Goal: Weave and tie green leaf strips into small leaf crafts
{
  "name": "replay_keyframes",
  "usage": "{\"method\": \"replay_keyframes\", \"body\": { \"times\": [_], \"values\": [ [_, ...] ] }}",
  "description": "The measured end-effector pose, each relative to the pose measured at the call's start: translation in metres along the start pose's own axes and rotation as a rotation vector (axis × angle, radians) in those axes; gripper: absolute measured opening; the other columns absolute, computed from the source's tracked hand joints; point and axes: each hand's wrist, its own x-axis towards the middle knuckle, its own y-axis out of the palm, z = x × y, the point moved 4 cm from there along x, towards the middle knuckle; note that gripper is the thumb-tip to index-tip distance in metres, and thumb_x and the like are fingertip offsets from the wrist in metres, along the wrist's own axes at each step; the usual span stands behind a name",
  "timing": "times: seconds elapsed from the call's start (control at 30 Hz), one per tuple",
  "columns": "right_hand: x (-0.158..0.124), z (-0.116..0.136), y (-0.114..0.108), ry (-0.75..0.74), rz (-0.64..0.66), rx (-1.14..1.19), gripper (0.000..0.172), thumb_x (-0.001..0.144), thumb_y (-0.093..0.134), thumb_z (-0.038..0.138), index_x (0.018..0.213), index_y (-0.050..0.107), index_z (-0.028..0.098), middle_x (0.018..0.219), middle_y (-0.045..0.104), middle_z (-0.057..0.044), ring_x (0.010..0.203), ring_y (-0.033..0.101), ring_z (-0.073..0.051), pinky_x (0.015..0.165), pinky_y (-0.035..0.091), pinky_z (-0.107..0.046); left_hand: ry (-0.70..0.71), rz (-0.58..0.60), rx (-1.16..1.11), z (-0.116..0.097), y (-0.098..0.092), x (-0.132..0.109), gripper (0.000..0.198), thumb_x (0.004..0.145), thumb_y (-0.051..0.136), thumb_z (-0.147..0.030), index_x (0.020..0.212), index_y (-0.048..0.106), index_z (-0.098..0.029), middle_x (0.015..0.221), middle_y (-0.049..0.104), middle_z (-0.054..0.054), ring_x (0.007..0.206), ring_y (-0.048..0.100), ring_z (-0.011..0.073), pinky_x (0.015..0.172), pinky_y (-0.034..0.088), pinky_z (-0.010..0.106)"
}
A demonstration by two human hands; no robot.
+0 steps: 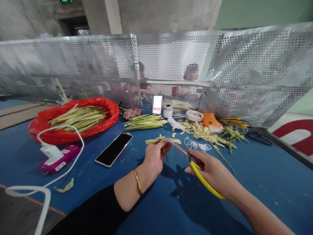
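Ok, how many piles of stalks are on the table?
3: stalks in the red bag far left; a bundle beyond the phone; a scattered heap right of it. The left hand holds one more piece; others may be hidden.

Place: a shared craft workshop is shown
Walls: left in bare concrete (pixel 166 16)
Divider: stations are split by a perforated metal screen (pixel 244 65)
Bench: a blue worktop (pixel 269 182) is strewn with cut stalks (pixel 202 130)

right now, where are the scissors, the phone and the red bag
scissors (pixel 205 185), head view, on the yellow handle loop
phone (pixel 114 149), head view, middle of the dark screen
red bag (pixel 73 133), head view, on its front wall
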Motion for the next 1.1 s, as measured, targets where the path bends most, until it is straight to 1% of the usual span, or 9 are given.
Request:
{"method": "replay_keyframes", "body": {
  "times": [0.2,0.3,0.47,0.67,0.8,0.93,1.1],
  "values": [
    [0.0011,0.0010,-0.0007,-0.013,0.021,-0.001,0.040,0.079,0.060,0.044,0.114,0.066,0.025,0.085,0.070,-0.005,0.073,0.063,-0.021,0.066,0.048,-0.028,-0.006,0.003,-0.006,0.0009,0.0007,-0.0001,0.007,0.072,0.068,-0.001,0.071,0.068,-0.008,0.067,0.069,0.005,0.059,0.065,0.0117,0.061,0.055,0.023],
    [0.0018,-0.0001,0.0011,0.010,0.050,-0.009,0.039,0.081,0.059,0.046,0.113,0.067,0.025,0.090,0.071,-0.006,0.077,0.064,-0.023,0.069,0.049,-0.030,-0.011,0.003,-0.007,0.0004,0.0015,0.0003,0.006,0.073,0.068,-0.002,0.072,0.068,-0.008,0.069,0.070,0.006,0.060,0.066,0.0125,0.062,0.055,0.023],
    [0.0017,-0.0016,0.0032,0.021,0.044,0.021,0.038,0.081,0.059,0.047,0.112,0.067,0.026,0.098,0.072,-0.007,0.083,0.065,-0.024,0.073,0.050,-0.031,-0.027,0.004,0.002,0.0000,0.0017,0.0013,0.005,0.073,0.068,-0.004,0.072,0.069,-0.009,0.070,0.070,0.007,0.061,0.066,0.0125,0.063,0.055,0.023],
    [0.0013,-0.0015,0.0050,0.007,0.052,0.058,0.037,0.082,0.058,0.045,0.110,0.067,0.025,0.088,0.072,-0.006,0.078,0.065,-0.023,0.069,0.050,-0.030,-0.062,-0.004,0.022,-0.0011,0.0013,0.0018,0.005,0.073,0.069,-0.004,0.072,0.069,-0.009,0.071,0.071,0.008,0.060,0.066,0.0128,0.061,0.055,0.023],
    [0.0013,-0.0021,0.0039,0.019,0.064,0.070,0.035,0.082,0.057,0.045,0.109,0.068,0.024,0.089,0.073,-0.006,0.075,0.065,-0.022,0.067,0.050,-0.029,-0.077,0.004,0.037,-0.0042,0.0027,0.0005,0.006,0.075,0.067,-0.003,0.072,0.070,-0.008,0.070,0.070,0.007,0.060,0.066,0.0118,0.059,0.055,0.021],
    [0.0005,-0.0019,0.0004,0.009,0.049,0.087,0.031,0.083,0.056,0.043,0.104,0.070,0.024,0.084,0.074,-0.005,0.070,0.065,-0.021,0.064,0.049,-0.028,-0.098,0.028,0.061,-0.0046,0.0032,0.0017,0.006,0.076,0.067,-0.004,0.073,0.070,-0.008,0.069,0.070,0.007,0.060,0.066,0.0118,0.056,0.053,0.020],
    [-0.0001,0.0005,-0.0015,-0.010,0.024,0.078,0.031,0.081,0.059,0.045,0.101,0.070,0.024,0.079,0.073,-0.003,0.066,0.064,-0.020,0.060,0.048,-0.026,-0.117,0.024,0.079,-0.0030,0.0010,0.0067,0.006,0.076,0.067,-0.004,0.073,0.070,-0.008,0.070,0.070,0.007,0.060,0.065,0.0109,0.056,0.052,0.019]
  ]
}}
